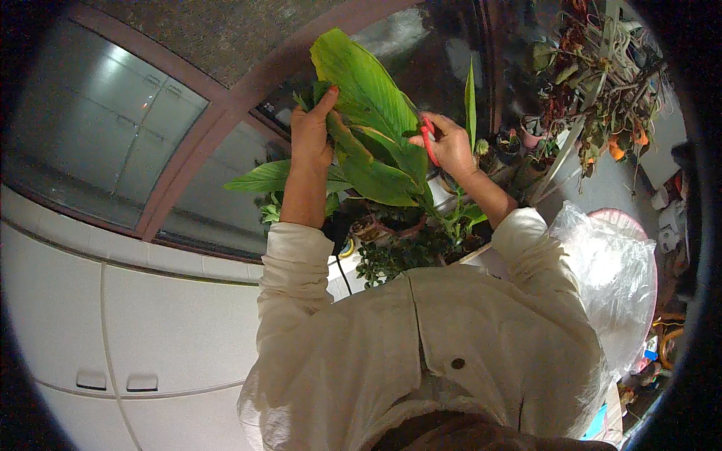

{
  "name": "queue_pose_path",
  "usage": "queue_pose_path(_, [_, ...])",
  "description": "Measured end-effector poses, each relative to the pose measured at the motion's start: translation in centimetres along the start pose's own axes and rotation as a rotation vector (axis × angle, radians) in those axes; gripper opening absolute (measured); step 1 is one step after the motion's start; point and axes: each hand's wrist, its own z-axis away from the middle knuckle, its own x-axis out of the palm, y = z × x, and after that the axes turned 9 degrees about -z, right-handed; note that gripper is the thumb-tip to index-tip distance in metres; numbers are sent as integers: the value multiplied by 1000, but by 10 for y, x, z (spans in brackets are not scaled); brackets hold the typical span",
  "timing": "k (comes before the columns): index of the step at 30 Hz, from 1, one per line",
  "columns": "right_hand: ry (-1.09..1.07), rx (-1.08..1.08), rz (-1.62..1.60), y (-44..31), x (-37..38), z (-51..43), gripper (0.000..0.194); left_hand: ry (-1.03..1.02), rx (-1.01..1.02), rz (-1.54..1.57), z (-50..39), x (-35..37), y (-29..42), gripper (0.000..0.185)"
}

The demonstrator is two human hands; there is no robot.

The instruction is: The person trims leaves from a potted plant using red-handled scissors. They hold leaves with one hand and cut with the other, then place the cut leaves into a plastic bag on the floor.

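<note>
My left hand (313, 127) grips a bunch of green leaf pieces (307, 98) between thumb and fingers, beside a large broad plant leaf (361, 79). On the leaf's other side, my right hand (448, 141) holds scissors with red handles (430, 141); their blades lie near the leaf's right edge and are partly hidden. A lower leaf (381, 180) with browned, yellowed edges hangs between my hands. Another pointed leaf (259, 176) extends to the left behind my left forearm, and a narrow leaf (471, 96) stands upright beyond my right hand.
Potted small-leaved plants (389, 256) stand close before my body. A window frame (223, 107) is at the left above white cabinets (169, 315). Dried plants (615, 101) hang at the upper right, small pots (531, 132) stand near them, and clear plastic (606, 270) covers a round pink-edged seat or table.
</note>
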Motion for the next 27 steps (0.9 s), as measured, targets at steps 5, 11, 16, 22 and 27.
queue_pose_path(5, [-21, -23, 18, -5, 0, -7, 52, -8, -13, 2, 0, -2, 0, 15])
queue_pose_path(11, [-3, -33, -13, -10, 2, -14, 51, 16, -18, -9, 2, -1, 1, 16])
queue_pose_path(16, [-8, 17, -66, -8, 2, -12, 53, 8, -31, -10, 2, -3, 2, 16])
queue_pose_path(22, [-74, 124, -121, -7, -4, -11, 53, 51, -37, -41, 7, 0, 9, 23])
queue_pose_path(27, [-138, 123, -112, -15, -29, -20, 52, 84, -27, -156, 18, -2, 22, 20])
